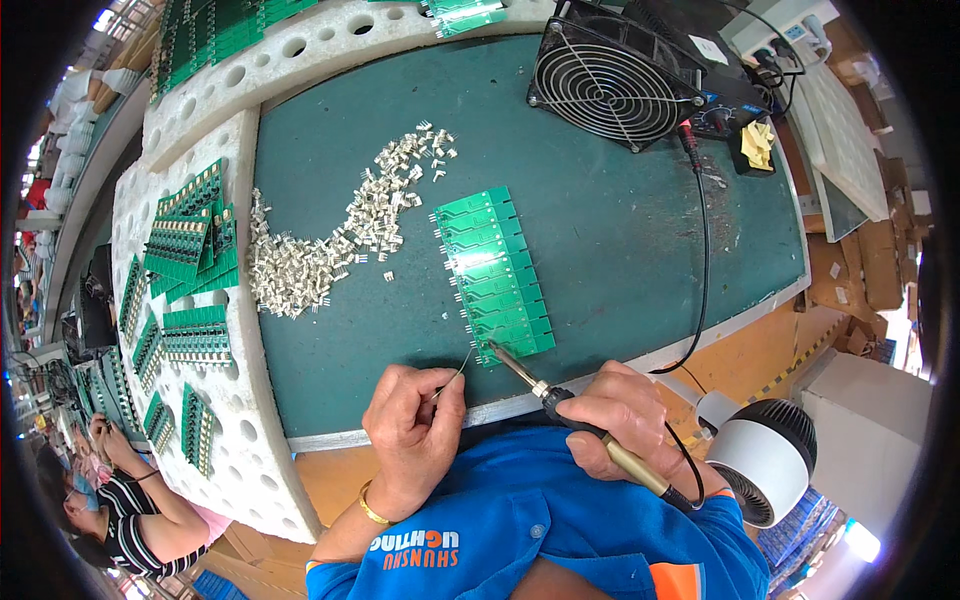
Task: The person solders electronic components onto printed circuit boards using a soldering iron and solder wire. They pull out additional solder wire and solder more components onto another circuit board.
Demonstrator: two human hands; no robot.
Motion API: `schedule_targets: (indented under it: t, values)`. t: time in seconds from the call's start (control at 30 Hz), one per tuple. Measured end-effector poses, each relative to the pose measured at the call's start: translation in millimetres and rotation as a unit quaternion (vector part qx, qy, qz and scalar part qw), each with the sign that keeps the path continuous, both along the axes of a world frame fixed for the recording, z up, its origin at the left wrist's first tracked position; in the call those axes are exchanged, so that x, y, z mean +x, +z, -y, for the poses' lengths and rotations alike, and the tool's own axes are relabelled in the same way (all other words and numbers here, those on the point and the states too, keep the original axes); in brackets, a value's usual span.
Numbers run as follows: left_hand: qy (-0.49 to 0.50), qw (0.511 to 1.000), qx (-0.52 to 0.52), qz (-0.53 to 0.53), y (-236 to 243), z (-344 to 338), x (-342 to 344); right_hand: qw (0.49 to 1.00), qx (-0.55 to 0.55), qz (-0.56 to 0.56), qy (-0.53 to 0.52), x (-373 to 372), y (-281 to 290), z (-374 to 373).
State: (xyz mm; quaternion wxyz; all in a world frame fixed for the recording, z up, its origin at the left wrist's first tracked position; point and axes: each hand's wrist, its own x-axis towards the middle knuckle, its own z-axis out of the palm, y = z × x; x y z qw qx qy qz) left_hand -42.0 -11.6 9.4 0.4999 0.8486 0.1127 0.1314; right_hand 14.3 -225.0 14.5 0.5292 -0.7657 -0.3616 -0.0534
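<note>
A green circuit board panel [495, 270] lies on the dark green work mat, with small white connectors along its left edge. My right hand [622, 420] grips a soldering iron [560, 405], its tip at the near left corner of the panel. Between the thumb and fingers of my left hand [415, 425] is a thin solder wire [462, 368], which reaches up to the same corner. Farther left, a heap of loose white connectors [300, 270] spreads across the mat.
White foam boards [245, 420] with holes run along the left and far sides, carrying several finished-looking green panels [197, 335]. A black fan [615, 85] stands at the far right beside a soldering station [725, 115]. The iron's cable [705, 270] crosses the right side. Another person [150, 500] sits at left.
</note>
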Motion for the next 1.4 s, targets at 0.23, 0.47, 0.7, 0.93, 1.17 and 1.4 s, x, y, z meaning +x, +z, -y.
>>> schedule_targets:
  t: [0.23,0.47,0.7,0.93,1.17,1.4]
  values:
    - [0.000,1.000,0.013,0.012,-2.8,-2.5,-0.8,1.000,-0.005,-0.004,-0.003,0.0,-3.1,-3.3]
    - [-0.003,0.999,0.029,0.019,-2.1,-0.2,2.9,1.000,0.005,0.008,-0.006,3.3,0.7,0.9]
    - [0.006,1.000,0.029,0.003,-4.3,-0.3,-2.6,0.984,0.057,0.126,-0.117,38.1,17.1,24.4]
    - [0.025,0.999,0.017,-0.011,-6.9,1.9,-4.0,0.889,0.016,0.224,-0.399,102.1,41.4,79.4]
    - [0.014,0.998,0.056,0.007,-7.8,-2.4,-7.5,0.832,-0.030,0.240,-0.499,188.4,41.7,110.0]
    - [-0.034,0.997,0.069,0.030,-0.2,-0.8,4.5,0.861,-0.202,0.138,-0.445,227.2,34.9,151.8]
